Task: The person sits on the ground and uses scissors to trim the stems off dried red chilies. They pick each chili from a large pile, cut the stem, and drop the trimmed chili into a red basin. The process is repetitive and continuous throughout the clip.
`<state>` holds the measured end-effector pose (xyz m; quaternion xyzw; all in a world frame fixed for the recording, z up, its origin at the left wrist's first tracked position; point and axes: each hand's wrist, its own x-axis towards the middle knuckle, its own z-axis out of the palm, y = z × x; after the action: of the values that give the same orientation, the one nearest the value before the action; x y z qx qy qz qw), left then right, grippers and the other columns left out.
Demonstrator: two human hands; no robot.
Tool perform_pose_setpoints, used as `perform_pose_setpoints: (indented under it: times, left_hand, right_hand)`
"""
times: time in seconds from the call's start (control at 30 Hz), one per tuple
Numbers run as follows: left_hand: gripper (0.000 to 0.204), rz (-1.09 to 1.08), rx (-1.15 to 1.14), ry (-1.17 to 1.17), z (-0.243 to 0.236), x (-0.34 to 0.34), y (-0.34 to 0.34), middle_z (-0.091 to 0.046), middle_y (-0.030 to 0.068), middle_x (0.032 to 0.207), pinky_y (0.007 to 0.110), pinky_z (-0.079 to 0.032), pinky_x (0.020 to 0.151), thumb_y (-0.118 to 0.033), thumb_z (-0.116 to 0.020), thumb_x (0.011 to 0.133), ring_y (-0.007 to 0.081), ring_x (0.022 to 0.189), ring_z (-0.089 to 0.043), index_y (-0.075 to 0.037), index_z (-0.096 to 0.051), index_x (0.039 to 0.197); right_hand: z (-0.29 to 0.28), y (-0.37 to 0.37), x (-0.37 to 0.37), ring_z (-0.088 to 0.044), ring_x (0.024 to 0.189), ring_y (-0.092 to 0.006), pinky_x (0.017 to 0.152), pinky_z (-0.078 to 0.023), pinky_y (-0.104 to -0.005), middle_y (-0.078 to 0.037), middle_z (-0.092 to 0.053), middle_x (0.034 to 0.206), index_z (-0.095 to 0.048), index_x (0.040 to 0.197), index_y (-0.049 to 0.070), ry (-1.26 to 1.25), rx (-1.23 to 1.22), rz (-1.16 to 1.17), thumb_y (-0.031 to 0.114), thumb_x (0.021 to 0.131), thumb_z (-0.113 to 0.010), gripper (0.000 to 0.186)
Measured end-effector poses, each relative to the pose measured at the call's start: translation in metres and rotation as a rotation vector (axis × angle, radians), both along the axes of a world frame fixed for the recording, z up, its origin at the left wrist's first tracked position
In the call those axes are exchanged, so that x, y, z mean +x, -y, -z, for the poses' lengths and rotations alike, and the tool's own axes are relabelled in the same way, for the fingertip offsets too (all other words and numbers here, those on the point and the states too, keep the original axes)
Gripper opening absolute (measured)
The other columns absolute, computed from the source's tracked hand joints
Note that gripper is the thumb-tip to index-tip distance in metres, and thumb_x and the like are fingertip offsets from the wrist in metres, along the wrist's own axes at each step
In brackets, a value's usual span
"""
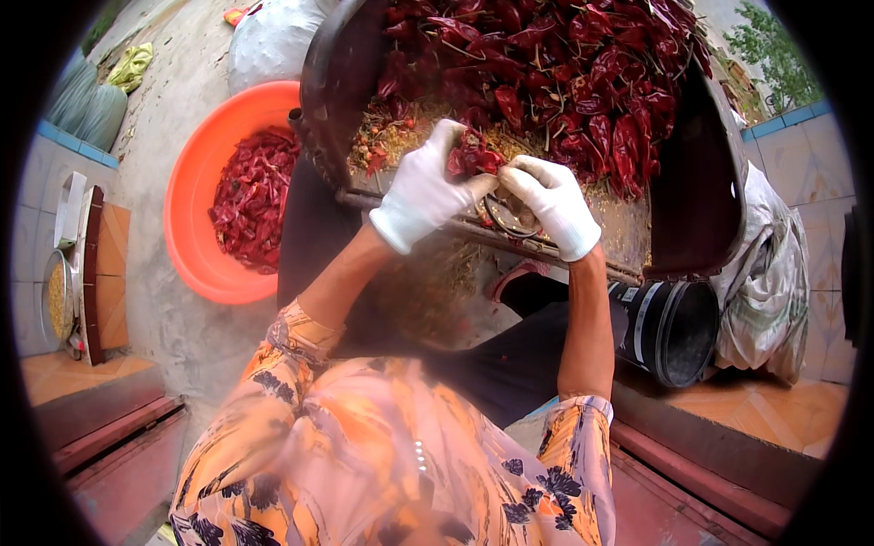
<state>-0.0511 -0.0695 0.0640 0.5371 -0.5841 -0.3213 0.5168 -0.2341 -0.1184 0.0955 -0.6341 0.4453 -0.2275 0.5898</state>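
Note:
In white gloves, both my hands meet over the near edge of a dark metal trough (696,196) heaped with dried red chili peppers (546,82). My left hand (423,187) is closed around a few dried red chili peppers (475,153), gripped between thumb and fingers. Against their right end, my right hand (553,202) is pinched, its thumb and fingertips together. What lies between those fingertips is hidden. Below the right hand shows a thin dark curved ring (496,217), partly covered. Yellow seeds and bits of chili (401,136) litter the trough's floor near my hands.
An orange basin (187,218) with red chili pieces stands on the floor to my left. Beside my right forearm a black bucket (678,332) lies tipped. Whitish sacks (765,282) slump behind it; another pale sack (273,45) stands at the far left.

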Motion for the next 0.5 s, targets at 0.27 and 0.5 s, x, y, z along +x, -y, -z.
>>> perform_pose_setpoints:
  times: [0.27,0.5]
  left_hand:
    - [0.027,0.29,0.097,-0.261,0.006,0.006,-0.03,-0.064,-0.0002,0.081,0.023,-0.046,0.057,-0.014,-0.072,0.086,0.0056,0.063,-0.057,-0.004,-0.062,0.109]
    - [0.016,0.42,0.31,-0.514,-0.006,0.005,-0.051,-0.058,-0.0021,0.069,0.022,-0.036,0.047,-0.015,-0.07,0.086,0.0051,0.05,-0.048,-0.005,-0.065,0.098]
  right_hand:
    - [0.028,-0.049,0.013,-0.035,0.038,-0.0056,0.039,-0.027,-0.0216,0.003,-0.045,0.05,-0.058,0.071,0.007,0.576,0.152,0.135,0.028,0.096,-0.055,0.032]
    - [0.058,-0.091,0.04,-0.027,0.029,-0.008,0.03,-0.027,-0.021,0.004,-0.033,0.039,-0.05,0.059,0.011,1.364,0.578,0.076,0.03,0.102,-0.043,0.047]
